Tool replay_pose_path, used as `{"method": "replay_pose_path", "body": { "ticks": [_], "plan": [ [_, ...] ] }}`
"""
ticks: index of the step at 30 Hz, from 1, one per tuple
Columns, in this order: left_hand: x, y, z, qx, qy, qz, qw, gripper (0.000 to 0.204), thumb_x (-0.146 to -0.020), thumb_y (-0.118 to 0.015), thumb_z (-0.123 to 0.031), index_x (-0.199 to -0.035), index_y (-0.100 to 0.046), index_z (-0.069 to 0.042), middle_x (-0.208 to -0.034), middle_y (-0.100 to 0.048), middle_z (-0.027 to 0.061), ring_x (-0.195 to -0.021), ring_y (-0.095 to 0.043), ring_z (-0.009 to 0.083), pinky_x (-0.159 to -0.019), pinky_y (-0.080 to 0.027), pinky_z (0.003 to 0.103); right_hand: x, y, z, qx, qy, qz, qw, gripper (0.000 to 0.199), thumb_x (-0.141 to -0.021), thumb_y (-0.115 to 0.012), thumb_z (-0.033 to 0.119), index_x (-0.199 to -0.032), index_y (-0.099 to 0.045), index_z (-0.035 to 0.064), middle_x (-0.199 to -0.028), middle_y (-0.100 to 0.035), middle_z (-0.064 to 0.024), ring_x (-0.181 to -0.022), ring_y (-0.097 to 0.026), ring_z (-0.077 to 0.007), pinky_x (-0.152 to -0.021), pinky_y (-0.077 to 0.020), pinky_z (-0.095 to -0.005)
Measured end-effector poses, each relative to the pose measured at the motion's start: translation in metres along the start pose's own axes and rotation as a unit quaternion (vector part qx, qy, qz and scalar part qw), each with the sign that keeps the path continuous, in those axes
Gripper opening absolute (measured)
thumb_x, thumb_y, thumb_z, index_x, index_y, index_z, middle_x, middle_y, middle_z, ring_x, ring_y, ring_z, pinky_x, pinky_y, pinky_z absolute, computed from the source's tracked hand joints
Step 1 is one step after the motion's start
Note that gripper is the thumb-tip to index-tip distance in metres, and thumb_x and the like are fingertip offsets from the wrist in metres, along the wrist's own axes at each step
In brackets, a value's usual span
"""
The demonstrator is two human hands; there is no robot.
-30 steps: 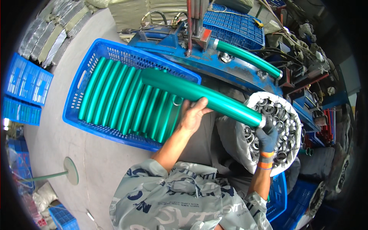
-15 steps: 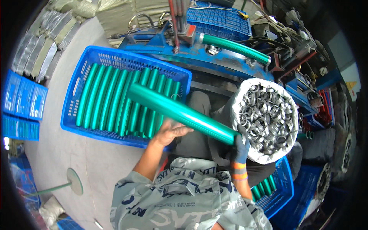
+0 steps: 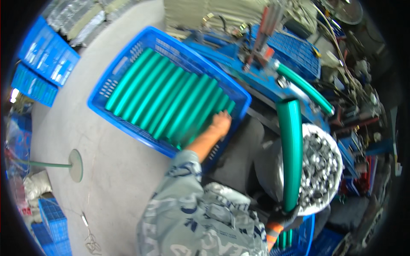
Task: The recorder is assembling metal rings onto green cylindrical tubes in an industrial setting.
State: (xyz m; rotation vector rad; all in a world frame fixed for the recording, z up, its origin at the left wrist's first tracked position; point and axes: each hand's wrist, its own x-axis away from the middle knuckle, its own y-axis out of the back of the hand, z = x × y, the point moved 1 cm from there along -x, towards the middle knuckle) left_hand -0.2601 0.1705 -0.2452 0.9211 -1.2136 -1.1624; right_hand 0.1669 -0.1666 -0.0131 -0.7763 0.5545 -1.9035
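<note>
My left hand point(image 3: 220, 123) rests with spread fingers on the near ends of several green ribbed tubes point(image 3: 166, 100) lying side by side in a blue plastic crate point(image 3: 128, 57). My right hand point(image 3: 285, 216), in a dark glove with an orange cuff, grips the lower end of another green ribbed tube point(image 3: 291, 149) that stands almost upright, its top curving near the blue machine point(image 3: 260, 81). That tube crosses in front of a white sack of metal rings point(image 3: 320, 166).
A second green tube point(image 3: 305, 87) lies on the blue machine by red-handled levers point(image 3: 260, 36). Blue crates point(image 3: 40, 64) stack at the left, more crates point(image 3: 51, 222) at the lower left. A round floor plate point(image 3: 76, 164) sits on the concrete. Cluttered shelves fill the right.
The tube swung from lying across toward the crate to standing upright at my right hand. My left hand let go of it and moved onto the tubes in the crate.
</note>
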Motion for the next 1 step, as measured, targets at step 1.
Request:
{"method": "replay_pose_path", "body": {
  "ticks": [1],
  "plan": [
    [-0.0245,0.0106,0.011,-0.004,-0.004,-0.014,1.0,0.086,-0.095,-0.085,-0.023,-0.173,-0.049,-0.018,-0.175,-0.05,0.0198,-0.151,-0.062,0.0411,-0.12,-0.058,0.057,0.0031,-0.0055,-0.0052,0.033,0.004,0.04,0.999,0.063,-0.118,-0.059,0.054,-0.173,-0.053,0.0232,-0.15,-0.071,-0.0106,-0.128,-0.069,-0.0272,-0.104,-0.0506,-0.0409]
  ]
}}
